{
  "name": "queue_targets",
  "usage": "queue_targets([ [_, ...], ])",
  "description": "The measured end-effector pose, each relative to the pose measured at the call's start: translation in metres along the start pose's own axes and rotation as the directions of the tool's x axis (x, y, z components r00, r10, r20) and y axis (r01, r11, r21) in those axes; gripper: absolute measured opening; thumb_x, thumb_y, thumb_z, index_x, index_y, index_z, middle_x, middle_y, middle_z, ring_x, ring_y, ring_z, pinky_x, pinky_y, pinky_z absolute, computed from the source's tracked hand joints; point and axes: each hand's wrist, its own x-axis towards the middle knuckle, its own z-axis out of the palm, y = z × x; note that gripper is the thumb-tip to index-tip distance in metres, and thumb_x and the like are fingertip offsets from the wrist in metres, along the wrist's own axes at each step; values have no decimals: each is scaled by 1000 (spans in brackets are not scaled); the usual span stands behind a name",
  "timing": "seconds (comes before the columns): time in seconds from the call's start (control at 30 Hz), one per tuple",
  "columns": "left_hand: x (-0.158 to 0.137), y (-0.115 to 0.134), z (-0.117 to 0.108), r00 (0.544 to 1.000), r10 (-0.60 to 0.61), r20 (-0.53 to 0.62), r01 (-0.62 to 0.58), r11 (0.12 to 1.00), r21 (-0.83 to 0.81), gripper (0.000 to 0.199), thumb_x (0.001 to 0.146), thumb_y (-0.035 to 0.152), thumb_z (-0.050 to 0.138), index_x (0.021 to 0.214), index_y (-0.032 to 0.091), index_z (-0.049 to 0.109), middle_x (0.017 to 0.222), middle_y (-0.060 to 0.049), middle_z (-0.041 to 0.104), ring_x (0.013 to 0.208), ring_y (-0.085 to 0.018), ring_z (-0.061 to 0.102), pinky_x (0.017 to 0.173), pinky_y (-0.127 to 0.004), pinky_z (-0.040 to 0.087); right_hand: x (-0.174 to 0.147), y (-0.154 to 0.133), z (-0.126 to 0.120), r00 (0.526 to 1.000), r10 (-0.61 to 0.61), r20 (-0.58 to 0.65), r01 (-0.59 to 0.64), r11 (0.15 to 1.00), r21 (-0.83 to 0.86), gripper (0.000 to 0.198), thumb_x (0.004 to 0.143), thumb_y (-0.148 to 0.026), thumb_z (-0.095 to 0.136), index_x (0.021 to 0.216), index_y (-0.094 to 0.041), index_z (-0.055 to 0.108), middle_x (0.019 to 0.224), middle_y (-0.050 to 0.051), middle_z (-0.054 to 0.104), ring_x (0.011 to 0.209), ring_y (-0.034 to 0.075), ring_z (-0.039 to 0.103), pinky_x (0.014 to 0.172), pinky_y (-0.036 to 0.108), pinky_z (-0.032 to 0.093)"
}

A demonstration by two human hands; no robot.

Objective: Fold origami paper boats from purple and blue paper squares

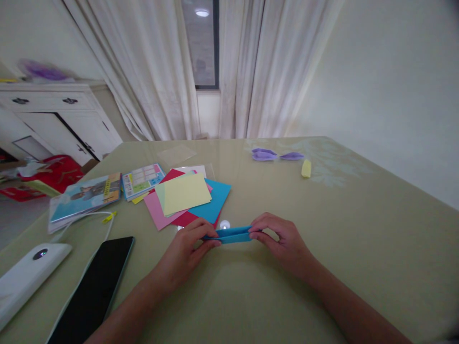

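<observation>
the left hand (188,241) and the right hand (283,241) both pinch one folded blue paper (229,234), one at each end. each grip is closed tight on it. the blue paper is a long thin strip and sits low on the counter (358,248), right in front of the person.

the fold could go crooked if one hand slides more than the other. the counter looks shiny and smooth, so the blue paper could slip on it. a hard pull from both ends could tear it.

left of the blue paper lie a dark tablet (95,291) and a white box (27,272) with a thin cord. just behind the blue paper is a pile of colored sheets (186,198), and left of that some booklets (107,188). far behind the blue paper, to the right, are two purple paper shapes (276,155) and a small yellow one (306,168).

the room has pale curtains (158,71), a dark window, and a white cupboard (50,114) on the left.
</observation>
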Motion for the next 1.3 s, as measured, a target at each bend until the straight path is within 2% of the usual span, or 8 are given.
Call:
queue_targets([
  [0.27,2,-1,-9,997,66,-29,-70,988,-136,7,99,24,75,97,24,82,99,-3,76,88,-15,72,78,-23,56,1,-6,-6,983,178,30,-181,977,115,21,96,-39,82,87,-21,80,88,5,80,80,17,75,75,28,59],
  [0.43,0,-2,-18,997,-62,47,76,907,-415,9,89,28,88,87,22,82,89,-3,78,81,-15,73,70,-22,56,1,-10,-12,959,231,166,-272,914,302,24,89,-43,88,87,-20,81,98,7,79,89,19,75,79,30,61],
  [0.6,-4,5,-20,982,-77,171,170,750,-639,10,85,32,92,90,25,86,127,-9,78,102,-21,76,77,-27,60,0,-13,-12,927,267,263,-365,797,480,22,88,-38,89,82,-19,79,98,7,76,84,16,71,71,27,58],
  [0.77,-6,14,-11,979,-73,188,197,553,-809,19,80,34,96,87,22,84,88,-4,82,75,-15,77,67,-22,60,-3,-10,-6,893,321,315,-448,701,555,30,87,-42,89,80,-18,73,94,6,73,78,15,65,67,25,53],
  [0.87,-7,16,-5,977,-128,169,210,493,-844,31,70,29,102,93,23,82,80,0,80,67,-14,76,60,-19,58,-5,-7,-3,863,355,360,-505,617,603,34,86,-44,89,80,-18,69,97,6,73,79,15,64,69,25,51],
  [1.03,-7,23,-2,987,-140,76,144,570,-809,32,71,32,102,97,25,85,81,-1,80,66,-15,76,60,-23,62,-7,-6,-1,835,373,404,-550,578,603,36,84,-45,91,80,-18,68,98,6,74,79,15,64,70,26,50],
  [1.13,-6,27,-3,995,-90,47,92,604,-792,25,71,33,101,89,22,87,77,-3,78,65,-14,73,58,-23,61,-8,-5,1,816,399,418,-578,567,587,38,82,-46,92,80,-18,67,97,6,74,78,15,64,69,26,50],
  [1.3,-7,30,-4,996,51,75,30,595,-803,27,77,26,98,102,28,88,86,-4,79,71,-13,74,62,-21,59,-8,-3,4,803,435,408,-596,563,572,37,80,-44,93,80,-18,67,95,5,74,75,15,63,67,26,49],
])
